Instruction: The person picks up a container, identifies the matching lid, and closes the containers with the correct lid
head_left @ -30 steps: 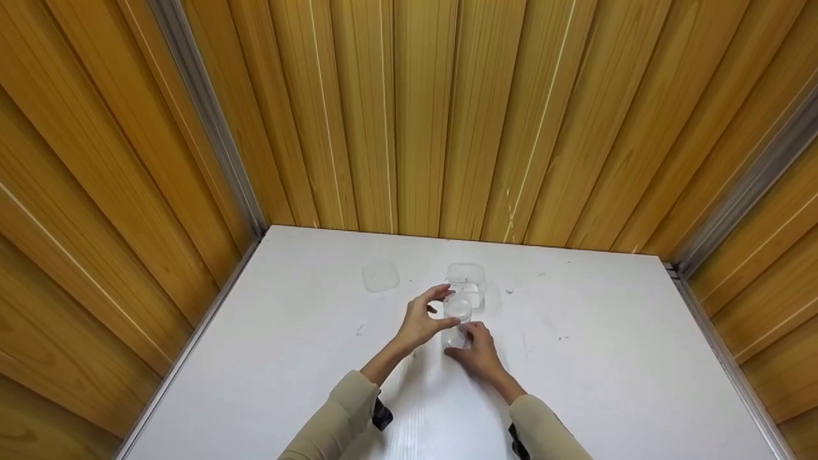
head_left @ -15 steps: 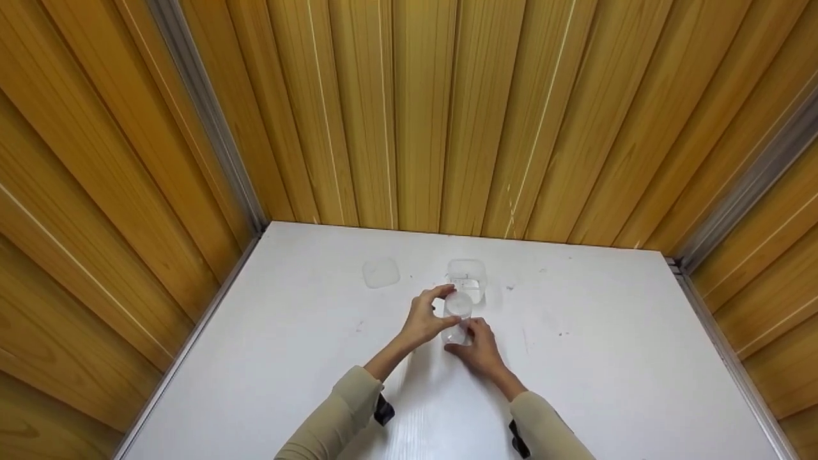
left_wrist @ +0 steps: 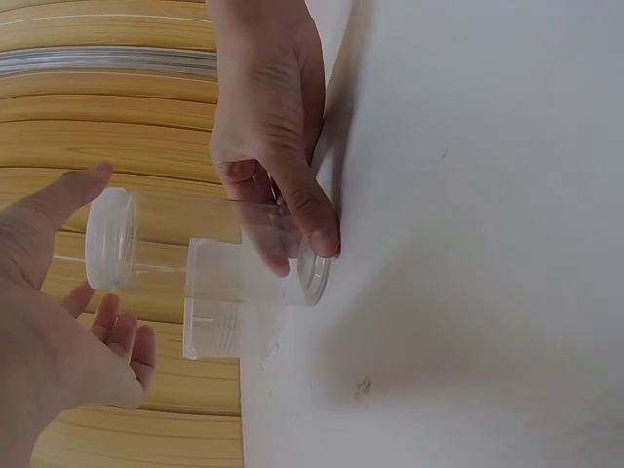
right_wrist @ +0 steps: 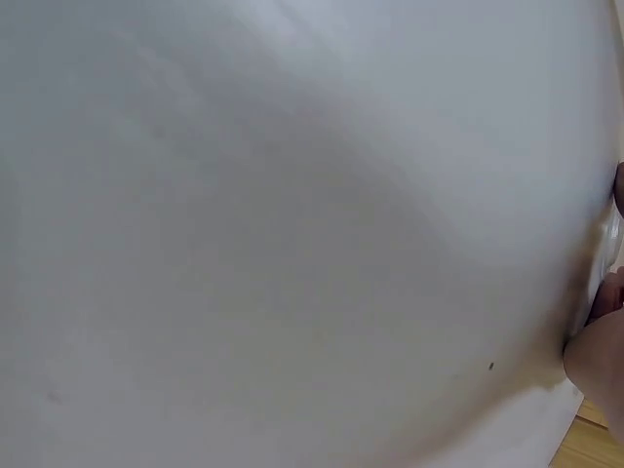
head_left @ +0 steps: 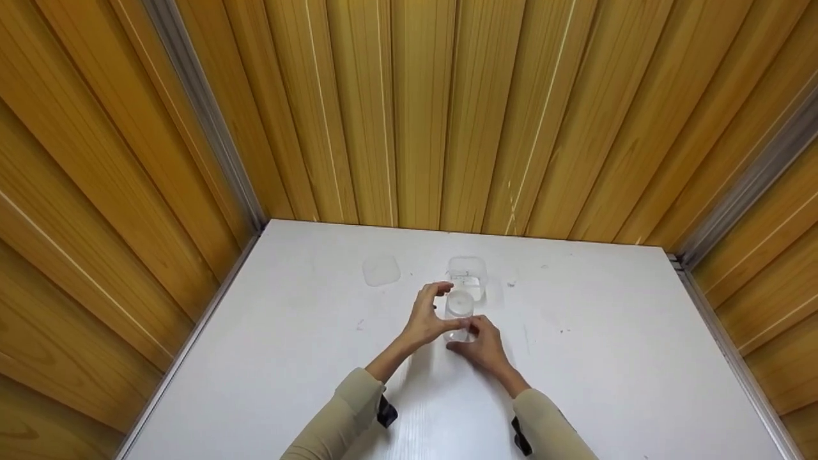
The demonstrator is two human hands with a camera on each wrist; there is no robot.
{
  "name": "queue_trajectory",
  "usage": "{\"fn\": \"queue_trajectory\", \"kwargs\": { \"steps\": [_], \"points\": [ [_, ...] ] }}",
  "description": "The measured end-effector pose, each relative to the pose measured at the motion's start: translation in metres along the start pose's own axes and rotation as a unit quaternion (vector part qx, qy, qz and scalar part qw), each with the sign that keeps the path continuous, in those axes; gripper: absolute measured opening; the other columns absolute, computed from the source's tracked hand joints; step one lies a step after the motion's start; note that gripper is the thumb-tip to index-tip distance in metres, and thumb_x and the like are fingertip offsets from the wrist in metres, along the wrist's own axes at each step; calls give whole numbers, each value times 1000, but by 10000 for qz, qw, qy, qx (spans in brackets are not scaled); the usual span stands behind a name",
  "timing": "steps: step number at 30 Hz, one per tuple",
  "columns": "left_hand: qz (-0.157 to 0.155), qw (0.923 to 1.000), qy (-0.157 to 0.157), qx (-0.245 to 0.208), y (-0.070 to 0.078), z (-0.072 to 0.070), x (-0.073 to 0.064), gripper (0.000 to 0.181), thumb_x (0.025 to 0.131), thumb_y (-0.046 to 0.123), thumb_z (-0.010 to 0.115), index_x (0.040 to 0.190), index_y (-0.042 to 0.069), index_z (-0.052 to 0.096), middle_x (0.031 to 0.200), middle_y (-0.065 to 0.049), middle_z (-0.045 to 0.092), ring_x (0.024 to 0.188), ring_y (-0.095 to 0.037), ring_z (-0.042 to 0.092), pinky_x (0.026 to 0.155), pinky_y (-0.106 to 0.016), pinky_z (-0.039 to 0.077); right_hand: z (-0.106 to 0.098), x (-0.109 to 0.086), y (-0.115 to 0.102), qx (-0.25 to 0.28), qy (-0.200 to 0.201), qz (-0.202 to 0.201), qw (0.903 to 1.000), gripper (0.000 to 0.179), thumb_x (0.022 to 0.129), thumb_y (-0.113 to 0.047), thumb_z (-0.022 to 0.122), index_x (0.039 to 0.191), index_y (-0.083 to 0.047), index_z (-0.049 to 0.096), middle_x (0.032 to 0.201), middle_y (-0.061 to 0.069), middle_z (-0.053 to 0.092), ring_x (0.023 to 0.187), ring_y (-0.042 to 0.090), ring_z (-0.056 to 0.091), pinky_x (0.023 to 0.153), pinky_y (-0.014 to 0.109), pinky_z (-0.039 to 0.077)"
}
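A clear cylindrical plastic jar (left_wrist: 166, 234) with a translucent white screw lid (left_wrist: 107, 239) stands upright on the white table (head_left: 575, 383). Low on its body my right hand (head_left: 480, 345) grips it, thumb on the near side; the left wrist view shows this right hand (left_wrist: 278, 127) near the base. My left hand (head_left: 427, 321) is spread around the lid, and in the left wrist view the thumb and loosely bent fingers of this left hand (left_wrist: 49, 322) appear apart from it. The right wrist view catches only a sliver of the right hand (right_wrist: 600, 356).
Just behind the jar sits a clear square container (head_left: 468, 265), open at the top. A flat translucent square lid (head_left: 381, 271) lies on the table to its left. Yellow wood-look panels (head_left: 422, 115) wall the table at the back and sides.
The left hand's fingers have loosened and lifted slightly from the jar's lid, and its thumb has shifted right. The right hand keeps its hold low on the jar.
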State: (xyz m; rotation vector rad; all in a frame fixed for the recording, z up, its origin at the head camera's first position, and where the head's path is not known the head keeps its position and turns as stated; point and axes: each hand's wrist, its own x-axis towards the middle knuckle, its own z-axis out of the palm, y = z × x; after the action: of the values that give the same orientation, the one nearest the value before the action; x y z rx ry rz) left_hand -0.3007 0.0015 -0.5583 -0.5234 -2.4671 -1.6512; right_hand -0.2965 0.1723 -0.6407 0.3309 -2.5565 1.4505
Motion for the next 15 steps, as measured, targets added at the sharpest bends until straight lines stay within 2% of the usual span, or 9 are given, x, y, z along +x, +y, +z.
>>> {"fn": "queue_trajectory", "kwargs": {
  "steps": [7,11,15],
  "points": [
    [-473,9976,318,-394,-5,10,-5,75,70,23,94,130,3,54,127,-13,59,120,-27,53,94,-36,42,1,-1,2,-96,-50,19,9999,44,68,-13,95,104,-2,72,102,11,65,95,22,60,86,32,52],
    [-389,9977,445,-342,-7,15,-4,71,70,22,94,127,3,57,123,-13,61,116,-26,55,91,-32,41,-1,0,2,-120,-23,-103,9999,44,68,-13,94,104,-1,72,99,10,63,92,20,59,83,30,51],
    [-362,9979,484,-221,-8,17,-2,66,70,20,94,124,3,59,121,-13,61,116,-26,55,90,-31,41,-1,1,3,-111,-87,-57,9999,45,69,-14,94,107,-3,72,99,10,62,92,20,58,84,29,51]
  ]
}}
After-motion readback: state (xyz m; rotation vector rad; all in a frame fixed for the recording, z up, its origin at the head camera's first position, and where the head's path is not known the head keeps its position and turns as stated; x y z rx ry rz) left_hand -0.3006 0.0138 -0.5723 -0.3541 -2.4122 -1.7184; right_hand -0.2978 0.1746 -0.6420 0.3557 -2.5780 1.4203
